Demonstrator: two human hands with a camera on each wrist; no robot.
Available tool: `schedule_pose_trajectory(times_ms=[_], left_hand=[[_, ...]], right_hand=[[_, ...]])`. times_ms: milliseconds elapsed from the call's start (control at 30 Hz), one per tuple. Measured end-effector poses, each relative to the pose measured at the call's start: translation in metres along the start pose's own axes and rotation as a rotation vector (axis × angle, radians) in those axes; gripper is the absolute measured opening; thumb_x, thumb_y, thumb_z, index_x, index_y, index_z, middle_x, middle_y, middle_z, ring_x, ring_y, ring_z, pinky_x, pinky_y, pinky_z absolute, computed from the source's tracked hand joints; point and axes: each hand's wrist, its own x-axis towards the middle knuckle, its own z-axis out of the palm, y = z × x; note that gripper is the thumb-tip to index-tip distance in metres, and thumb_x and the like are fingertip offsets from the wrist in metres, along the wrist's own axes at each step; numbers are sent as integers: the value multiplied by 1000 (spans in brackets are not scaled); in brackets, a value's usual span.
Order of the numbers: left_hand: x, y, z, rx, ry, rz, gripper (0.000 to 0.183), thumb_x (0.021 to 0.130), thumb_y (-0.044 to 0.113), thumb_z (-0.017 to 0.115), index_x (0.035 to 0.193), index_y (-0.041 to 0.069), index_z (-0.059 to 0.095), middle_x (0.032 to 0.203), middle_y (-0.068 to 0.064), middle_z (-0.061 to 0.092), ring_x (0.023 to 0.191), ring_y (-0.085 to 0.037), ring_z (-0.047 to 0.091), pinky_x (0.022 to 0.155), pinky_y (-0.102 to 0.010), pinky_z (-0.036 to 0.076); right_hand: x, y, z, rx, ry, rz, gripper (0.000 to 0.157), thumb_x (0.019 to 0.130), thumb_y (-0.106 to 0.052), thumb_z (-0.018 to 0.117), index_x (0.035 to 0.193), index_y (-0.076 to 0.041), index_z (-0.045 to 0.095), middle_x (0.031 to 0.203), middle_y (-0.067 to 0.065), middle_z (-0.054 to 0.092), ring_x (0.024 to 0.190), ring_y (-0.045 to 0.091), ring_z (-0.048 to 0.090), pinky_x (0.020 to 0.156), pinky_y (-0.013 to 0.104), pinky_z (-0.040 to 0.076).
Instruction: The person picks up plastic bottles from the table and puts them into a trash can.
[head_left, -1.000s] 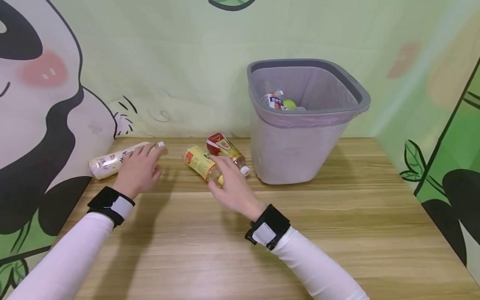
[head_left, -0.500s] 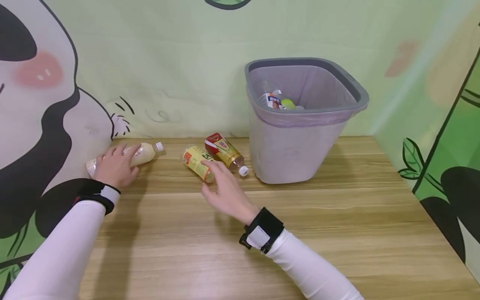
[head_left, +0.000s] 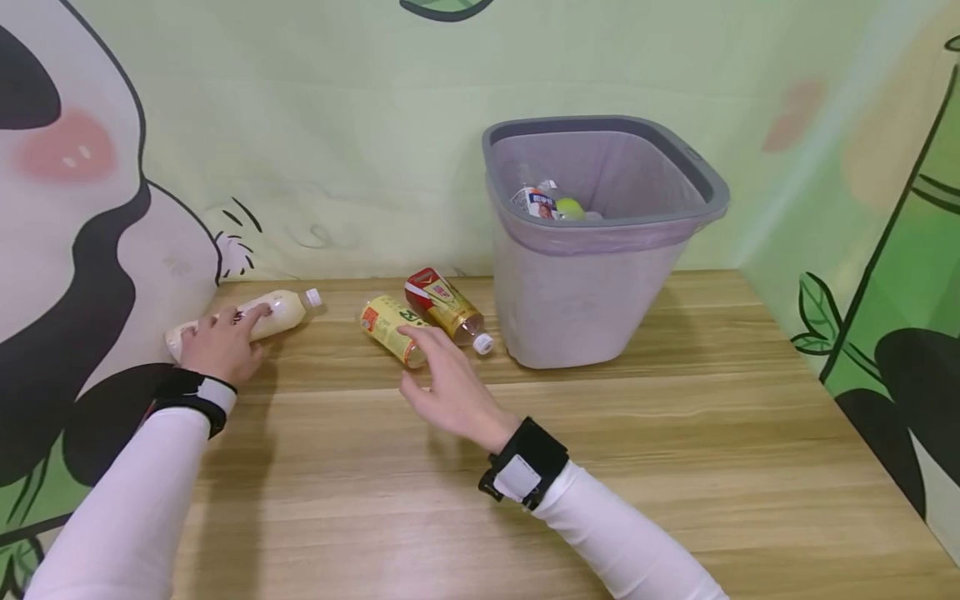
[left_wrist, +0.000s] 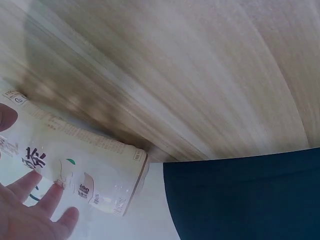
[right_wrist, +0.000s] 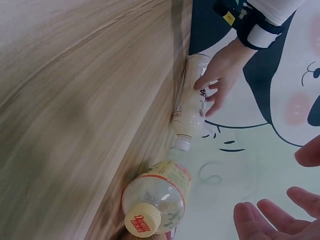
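My left hand (head_left: 220,348) grips a pale milk tea bottle (head_left: 285,310) lying on its side at the table's back left. Thumb and fingers span its label (left_wrist: 107,172) in the left wrist view, and the white cap (head_left: 312,297) points right. My right hand (head_left: 452,387) hovers with spread, relaxed fingers near the cap end of a yellow-labelled bottle (head_left: 386,323), holding nothing. That bottle's yellow cap (right_wrist: 142,220) shows in the right wrist view but is hidden by the hand in the head view. A bottle with a red and gold label (head_left: 441,302) lies close behind it.
A grey bin (head_left: 573,304) with a lilac liner stands on the wooden table (head_left: 390,500), right of the bottles. Inside it are a clear bottle (head_left: 535,200) and a yellow-green round thing (head_left: 570,208). A printed backdrop (head_left: 360,150) borders the table's back and sides.
My left hand has moved back left along the milk tea bottle, from near its cap to its lower body. My right hand has drawn slightly back from the yellow-labelled bottle. The bottles lie unmoved.
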Motion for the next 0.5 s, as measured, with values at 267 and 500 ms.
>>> schedule_pose_trajectory(times_ms=[267,500], left_hand=[[3,0,2,-16,-18,-57,61,82,16,60,139,13,40,120,-36,44,103,-59,35,81,-71,32],[0,11,5,4,-6,-7,66,84,20,62,144,14,34,110,-39,52,98,-59,44,78,-69,37]], right_hand=[[-2,3,-3,8,2,7,60,85,-16,58,142,-9,39,137,9,47,120,20,48,100,37,42],[-4,6,-9,15,5,24,60,85,-16,57,142,-9,39,136,8,48,116,19,48,97,38,44]])
